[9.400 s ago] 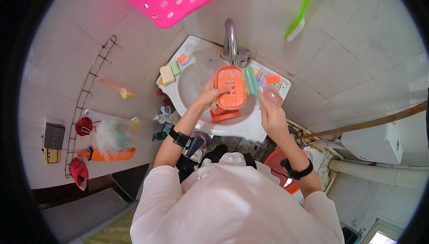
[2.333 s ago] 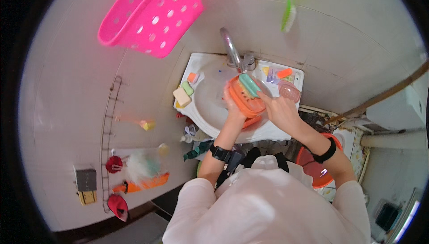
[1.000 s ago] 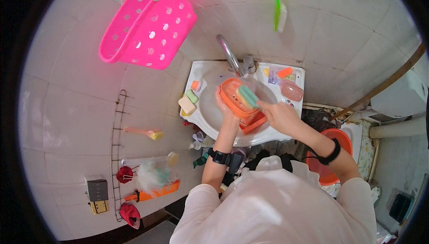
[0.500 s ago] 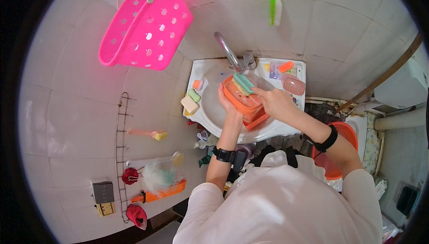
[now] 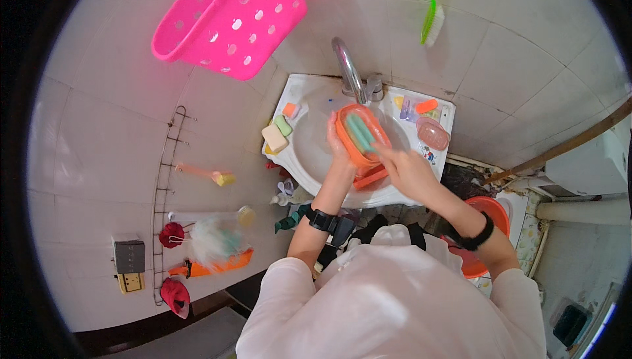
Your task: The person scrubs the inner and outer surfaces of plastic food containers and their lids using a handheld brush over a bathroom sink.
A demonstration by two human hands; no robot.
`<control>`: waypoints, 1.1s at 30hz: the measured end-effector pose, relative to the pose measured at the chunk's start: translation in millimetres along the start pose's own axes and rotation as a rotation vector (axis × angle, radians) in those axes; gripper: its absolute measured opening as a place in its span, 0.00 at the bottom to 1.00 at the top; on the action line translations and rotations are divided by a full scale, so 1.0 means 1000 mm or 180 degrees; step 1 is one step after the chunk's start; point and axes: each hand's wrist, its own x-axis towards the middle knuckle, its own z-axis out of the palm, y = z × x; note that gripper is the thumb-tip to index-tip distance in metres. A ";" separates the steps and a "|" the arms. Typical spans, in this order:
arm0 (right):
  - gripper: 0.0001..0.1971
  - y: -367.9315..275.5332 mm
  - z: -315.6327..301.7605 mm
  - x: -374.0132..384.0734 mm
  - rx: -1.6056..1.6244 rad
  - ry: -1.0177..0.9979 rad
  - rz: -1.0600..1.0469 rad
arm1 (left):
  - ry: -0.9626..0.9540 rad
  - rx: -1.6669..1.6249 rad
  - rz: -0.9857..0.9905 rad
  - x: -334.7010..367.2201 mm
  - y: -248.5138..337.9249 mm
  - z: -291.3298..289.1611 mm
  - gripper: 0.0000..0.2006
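An orange oblong plastic container [image 5: 359,154] is held over the white sink by my left hand [image 5: 338,142], its palm and fingers along the container's left side. Inside the container lies a teal scrub brush [image 5: 359,130] with pale yellowish bristles. My right hand [image 5: 409,171] grips the near end of the brush, fingers closed and slightly blurred. Below the container, by the sink's front rim, is another orange piece [image 5: 371,177], partly hidden.
Behind the sink [image 5: 308,181] rises a chrome faucet [image 5: 349,69]. Soap bars [image 5: 274,138] sit on the left ledge, a pink soap dish [image 5: 432,134] on the right. A pink basket [image 5: 237,23] and green brush [image 5: 432,23] hang above. An orange-red basin [image 5: 488,211] stands right.
The brush has gone from tilted at the container's far rim to lying down inside it. My right hand has moved slightly nearer and lower. The whole view has shifted a little.
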 end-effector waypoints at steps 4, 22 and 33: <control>0.16 0.017 -0.009 0.021 -0.0564 -0.0100 0.0188 | 0.0397 -0.0381 -0.0011 0.009 0.001 -0.007 0.28; 0.16 0.002 -0.001 0.036 -0.0956 -0.0068 -0.0135 | 0.0344 -0.0767 -0.0140 0.011 0.013 -0.009 0.25; 0.17 0.009 0.001 0.034 -0.0998 -0.0264 -0.0284 | 0.0470 -0.0685 -0.0114 0.001 0.027 -0.011 0.24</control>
